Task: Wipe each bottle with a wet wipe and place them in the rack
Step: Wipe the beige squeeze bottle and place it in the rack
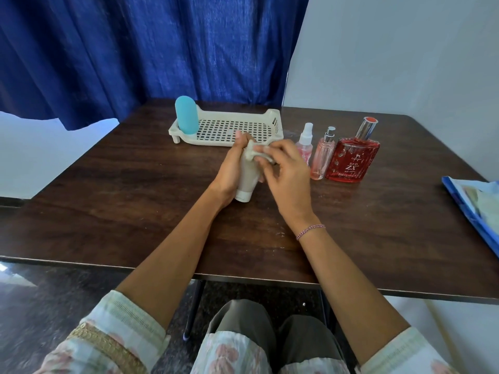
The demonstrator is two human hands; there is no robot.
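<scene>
My left hand (229, 174) grips the white tube (246, 184); my right hand (290, 182) pinches what seems a wipe (266, 153). A wide sweep could topple the spray bottle (306, 137) beside.

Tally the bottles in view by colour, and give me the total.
Blue: 1, the blue bottle standing in the rack.
White: 1, the white tube gripped by the left hand, with the right hand holding the wet wipe against it.
Pink: 2, the spray bottle and the pump bottle.
Red: 1, the red perfume bottle.
Total: 5.
</scene>
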